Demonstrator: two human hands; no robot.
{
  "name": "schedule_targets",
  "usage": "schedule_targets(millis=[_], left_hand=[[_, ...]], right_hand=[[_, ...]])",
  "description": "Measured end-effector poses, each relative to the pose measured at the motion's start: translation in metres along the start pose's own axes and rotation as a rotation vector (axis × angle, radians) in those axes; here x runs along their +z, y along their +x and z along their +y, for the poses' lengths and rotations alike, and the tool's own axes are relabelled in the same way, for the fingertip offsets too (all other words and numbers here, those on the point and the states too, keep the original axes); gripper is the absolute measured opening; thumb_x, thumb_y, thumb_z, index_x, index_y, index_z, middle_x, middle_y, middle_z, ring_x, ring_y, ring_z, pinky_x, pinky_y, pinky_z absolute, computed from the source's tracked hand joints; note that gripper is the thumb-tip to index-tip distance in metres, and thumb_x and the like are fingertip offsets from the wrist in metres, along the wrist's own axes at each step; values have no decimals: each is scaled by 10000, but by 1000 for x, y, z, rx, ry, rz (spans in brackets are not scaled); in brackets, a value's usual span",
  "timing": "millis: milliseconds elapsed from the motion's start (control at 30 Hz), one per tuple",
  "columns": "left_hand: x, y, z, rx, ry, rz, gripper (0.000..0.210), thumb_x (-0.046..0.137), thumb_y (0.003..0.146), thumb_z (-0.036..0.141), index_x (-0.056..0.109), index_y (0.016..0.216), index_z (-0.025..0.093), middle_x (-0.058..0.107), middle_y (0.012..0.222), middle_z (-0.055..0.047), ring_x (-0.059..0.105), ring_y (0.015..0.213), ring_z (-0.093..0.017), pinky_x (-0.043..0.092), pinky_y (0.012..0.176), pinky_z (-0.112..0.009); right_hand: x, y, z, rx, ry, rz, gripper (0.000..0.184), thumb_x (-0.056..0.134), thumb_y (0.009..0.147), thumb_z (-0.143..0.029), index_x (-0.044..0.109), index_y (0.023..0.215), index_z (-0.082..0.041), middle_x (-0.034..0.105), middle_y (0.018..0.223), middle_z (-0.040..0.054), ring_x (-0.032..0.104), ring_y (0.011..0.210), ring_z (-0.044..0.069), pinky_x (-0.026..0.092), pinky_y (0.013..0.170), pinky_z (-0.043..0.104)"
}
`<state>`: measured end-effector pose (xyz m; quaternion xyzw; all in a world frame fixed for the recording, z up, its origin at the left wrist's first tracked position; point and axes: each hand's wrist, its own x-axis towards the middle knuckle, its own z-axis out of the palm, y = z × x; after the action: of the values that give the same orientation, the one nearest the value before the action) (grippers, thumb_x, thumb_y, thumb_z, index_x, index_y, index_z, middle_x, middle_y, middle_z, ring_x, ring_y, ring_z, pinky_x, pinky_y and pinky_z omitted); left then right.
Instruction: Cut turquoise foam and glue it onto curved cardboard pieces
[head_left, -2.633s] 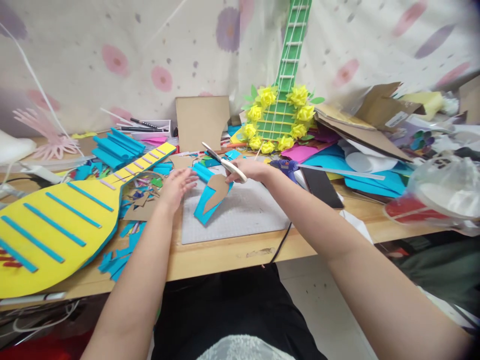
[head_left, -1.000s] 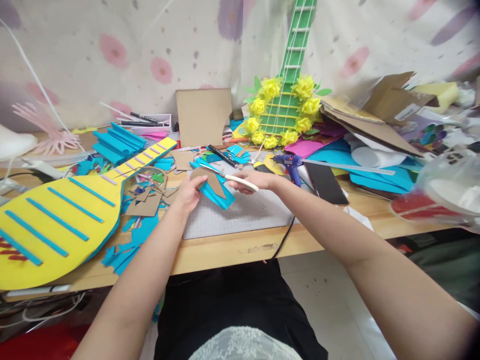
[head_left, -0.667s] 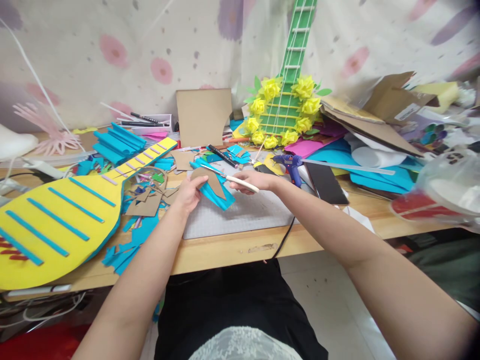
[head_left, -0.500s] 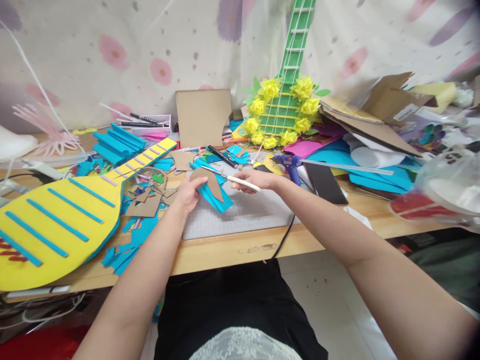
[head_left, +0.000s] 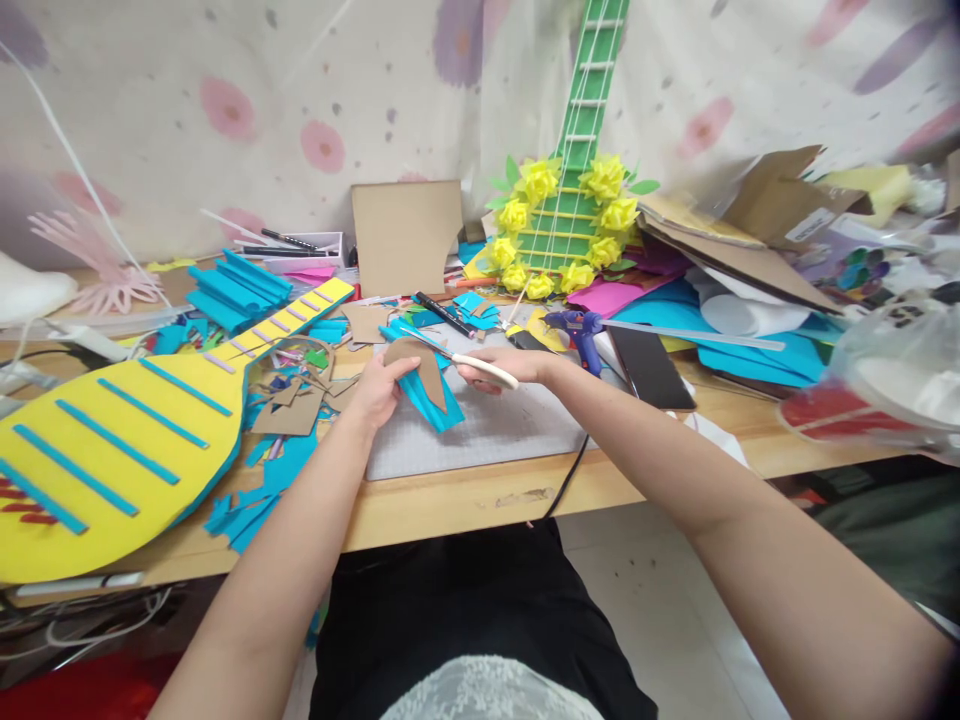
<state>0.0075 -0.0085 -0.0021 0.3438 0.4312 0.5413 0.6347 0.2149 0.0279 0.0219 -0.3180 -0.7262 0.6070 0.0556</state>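
Observation:
My left hand (head_left: 381,392) pinches a curved brown cardboard piece (head_left: 430,378) together with the blue crepe paper (head_left: 444,414) behind it. My right hand (head_left: 501,368) is closed on the white handles of a pair of scissors (head_left: 491,373). The blades point left and lie along the upper edge of the cardboard, at the blue paper; how far they are apart is too small to tell. Both hands are over a grey cutting mat (head_left: 480,450) on the wooden table.
A yellow guitar-shaped craft (head_left: 112,420) lies at left beside blue paper scraps (head_left: 262,490). Behind stands a green guitar shape (head_left: 581,140) with yellow paper flowers. A blue glue gun (head_left: 583,335), a black phone-like slab (head_left: 651,368) and a plastic tub (head_left: 862,405) are on the right.
The scissor handles have tilted and show wider apart in my right hand. The cardboard and blue paper have shifted very slightly in my left hand.

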Motion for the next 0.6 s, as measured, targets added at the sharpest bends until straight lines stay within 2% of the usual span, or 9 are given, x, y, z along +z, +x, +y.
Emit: schedule_targets(millis=[367, 600], left_hand=[[1, -1, 1, -5, 8, 5, 316, 790, 476, 192, 626, 743, 151, 679, 691, -3, 609, 611, -138, 493, 616, -258], [1, -1, 2, -3, 32, -4, 329, 793, 477, 216, 636, 758, 147, 683, 705, -13, 625, 642, -157, 499, 642, -278]], right_hand=[[4, -2, -8, 27, 64, 73, 492, 633, 694, -610, 399, 733, -179, 385, 555, -78, 360, 428, 34, 267, 379, 181], [3, -4, -8, 28, 78, 61, 490, 648, 692, -595, 401, 708, -172, 371, 558, -78, 356, 425, 27, 267, 377, 177]])
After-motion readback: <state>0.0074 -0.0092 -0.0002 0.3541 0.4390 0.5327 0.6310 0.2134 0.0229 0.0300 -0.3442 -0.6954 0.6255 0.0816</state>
